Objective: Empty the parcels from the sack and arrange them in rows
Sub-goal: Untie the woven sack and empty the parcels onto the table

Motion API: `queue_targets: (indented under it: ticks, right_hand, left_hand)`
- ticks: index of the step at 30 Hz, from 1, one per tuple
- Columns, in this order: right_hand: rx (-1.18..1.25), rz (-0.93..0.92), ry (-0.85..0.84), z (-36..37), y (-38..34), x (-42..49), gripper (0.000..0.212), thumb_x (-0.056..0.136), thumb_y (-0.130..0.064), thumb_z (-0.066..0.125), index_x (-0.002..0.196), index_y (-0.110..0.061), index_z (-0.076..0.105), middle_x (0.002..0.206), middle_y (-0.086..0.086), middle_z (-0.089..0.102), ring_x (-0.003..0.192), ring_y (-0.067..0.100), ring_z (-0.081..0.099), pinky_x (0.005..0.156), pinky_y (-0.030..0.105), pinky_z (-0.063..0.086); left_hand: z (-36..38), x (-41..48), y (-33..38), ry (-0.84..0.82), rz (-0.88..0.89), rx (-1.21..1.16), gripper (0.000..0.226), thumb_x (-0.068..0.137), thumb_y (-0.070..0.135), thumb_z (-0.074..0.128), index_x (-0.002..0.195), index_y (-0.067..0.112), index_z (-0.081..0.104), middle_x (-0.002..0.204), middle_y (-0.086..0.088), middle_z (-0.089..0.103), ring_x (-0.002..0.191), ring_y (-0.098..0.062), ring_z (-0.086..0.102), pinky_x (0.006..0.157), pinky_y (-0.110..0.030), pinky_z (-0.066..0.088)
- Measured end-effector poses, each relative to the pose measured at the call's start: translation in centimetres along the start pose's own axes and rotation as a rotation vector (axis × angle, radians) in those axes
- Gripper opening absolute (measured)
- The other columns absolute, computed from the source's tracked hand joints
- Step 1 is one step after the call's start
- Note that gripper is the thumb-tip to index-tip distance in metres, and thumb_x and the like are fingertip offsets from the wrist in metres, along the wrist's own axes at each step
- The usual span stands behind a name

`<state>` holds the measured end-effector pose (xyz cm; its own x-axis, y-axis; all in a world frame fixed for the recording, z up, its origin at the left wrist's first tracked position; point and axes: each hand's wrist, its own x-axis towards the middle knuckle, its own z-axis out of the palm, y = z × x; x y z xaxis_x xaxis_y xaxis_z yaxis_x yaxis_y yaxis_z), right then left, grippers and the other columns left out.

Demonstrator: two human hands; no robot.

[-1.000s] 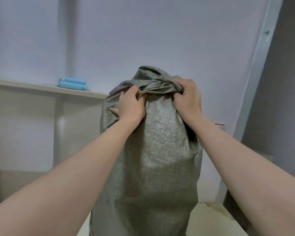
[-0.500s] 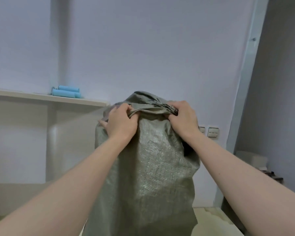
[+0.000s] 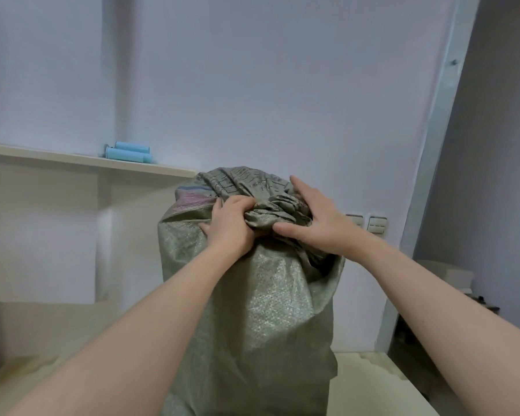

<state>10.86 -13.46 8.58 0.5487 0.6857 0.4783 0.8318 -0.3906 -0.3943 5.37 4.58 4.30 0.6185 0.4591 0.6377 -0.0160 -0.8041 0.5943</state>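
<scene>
A tall grey-green woven sack stands upright in front of me on a pale surface, its top bunched into folds. My left hand is clenched on the gathered fabric at the left of the bunch. My right hand lies on the right side of the bunch with its fingers spread and the thumb pressed against the folds. A pink patch shows through the sack's upper left. No parcels are visible; the sack hides its contents.
A pale shelf runs along the wall at left, with light blue rolls on it. Wall switches sit to the right of the sack. A grey door frame rises at right. The cream surface spreads under the sack.
The sack's top has come lower in view over the second. My right hand has gone from a closed grip on the bunched top to a spread hand lying on it.
</scene>
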Motion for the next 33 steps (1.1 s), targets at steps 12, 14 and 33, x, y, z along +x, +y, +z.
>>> queue_targets:
  ticks: [12, 14, 33]
  right_hand:
    - [0.314, 0.376, 0.14, 2.3, 2.6, 1.2, 0.105, 0.042, -0.078, 0.076, 0.136, -0.042, 0.045, 0.134, -0.004, 0.058, 0.124, 0.021, 0.055, 0.105, 0.043, 0.046]
    - [0.235, 0.317, 0.185, 2.5, 2.5, 1.1, 0.072, 0.056, -0.055, 0.075, 0.124, -0.038, 0.06, 0.117, -0.002, 0.067, 0.109, 0.02, 0.063, 0.099, 0.042, 0.05]
    - [0.096, -0.174, 0.807, -0.2, -1.4, 4.5, 0.026, 0.086, -0.011, 0.069, 0.112, -0.009, 0.068, 0.115, 0.013, 0.059, 0.105, 0.013, 0.05, 0.089, 0.002, 0.029]
  left_hand:
    - [0.1, -2.8, 2.0, -0.229, 0.136, 0.144, 0.069, 0.078, 0.034, 0.072, 0.14, 0.014, 0.046, 0.152, -0.003, 0.032, 0.148, -0.034, 0.014, 0.12, -0.056, 0.012]
    - [-0.5, -3.3, 2.2, -0.304, 0.15, 0.206, 0.079, 0.082, 0.046, 0.068, 0.148, 0.021, 0.034, 0.161, 0.001, 0.017, 0.151, -0.028, 0.004, 0.12, -0.057, -0.001]
    - [-4.2, 2.0, 5.5, 0.484, -0.118, -0.506, 0.022, 0.099, 0.032, 0.048, 0.08, 0.04, 0.056, 0.087, 0.011, 0.064, 0.106, -0.026, 0.06, 0.108, -0.064, 0.028]
